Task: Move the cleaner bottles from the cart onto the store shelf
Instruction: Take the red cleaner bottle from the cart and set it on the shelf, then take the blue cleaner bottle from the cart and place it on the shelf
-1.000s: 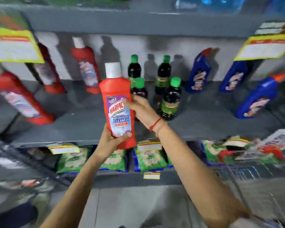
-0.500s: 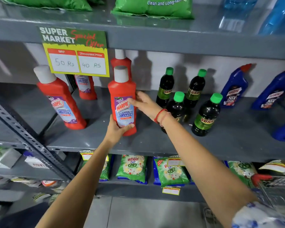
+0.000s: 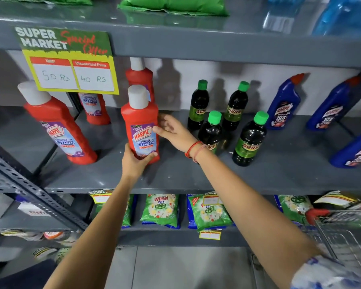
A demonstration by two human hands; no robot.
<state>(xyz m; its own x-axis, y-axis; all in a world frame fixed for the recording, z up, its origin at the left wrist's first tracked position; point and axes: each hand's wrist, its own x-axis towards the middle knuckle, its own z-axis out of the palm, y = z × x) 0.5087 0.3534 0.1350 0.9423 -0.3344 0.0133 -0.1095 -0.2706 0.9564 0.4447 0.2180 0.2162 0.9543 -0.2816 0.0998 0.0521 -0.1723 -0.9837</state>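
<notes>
A red Harpic bathroom cleaner bottle [image 3: 141, 122] with a white cap stands upright on the grey middle shelf [image 3: 175, 176]. My left hand [image 3: 134, 162] grips its base from below and in front. My right hand [image 3: 172, 131] rests fingertips on the bottle's right side, fingers spread. Another red bottle [image 3: 57, 124] leans at the left, one [image 3: 95, 108] stands behind the price sign, and a third [image 3: 139, 77] stands right behind the held one. The wire cart [image 3: 342, 228] shows at the lower right; its contents are out of sight.
Several dark green-capped Sunn bottles [image 3: 249, 139] stand just right of my right hand. Blue Harpic bottles [image 3: 283, 104] line the shelf's right end. A special-offer price sign [image 3: 71, 61] hangs from the upper shelf. Green detergent packets [image 3: 161, 209] fill the shelf below.
The red bottle went from held in the air before the shelf to standing on the shelf surface. My right hand's fingers have loosened on its side.
</notes>
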